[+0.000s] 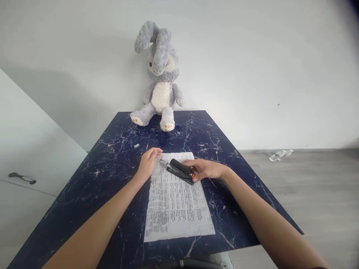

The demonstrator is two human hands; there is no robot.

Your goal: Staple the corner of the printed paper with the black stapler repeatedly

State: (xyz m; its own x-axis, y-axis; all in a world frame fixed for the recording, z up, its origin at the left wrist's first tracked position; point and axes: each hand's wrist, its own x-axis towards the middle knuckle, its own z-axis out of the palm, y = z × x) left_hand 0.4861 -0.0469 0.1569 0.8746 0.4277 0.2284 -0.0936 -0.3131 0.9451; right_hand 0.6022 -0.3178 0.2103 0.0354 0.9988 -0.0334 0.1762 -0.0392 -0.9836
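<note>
A printed sheet of paper (179, 209) lies flat on the dark blue marbled table (112, 179). My right hand (206, 170) grips the back end of a black stapler (181, 171) that has a small orange part. The stapler is over the upper part of the sheet, its metal front pointing to the sheet's top left corner. At that left upper edge rests my left hand (150, 160), fingers close together and touching the paper. Its fingertips are partly hidden, and whether it pinches the sheet or only presses it is hard to see.
A grey plush rabbit (161, 74) sits at the table's far end against the wall. A small pale strip (136, 145) lies left of the sheet. On the floor to the right is a clear plastic bottle (280, 154). A white cabinet (30, 160) stands at left.
</note>
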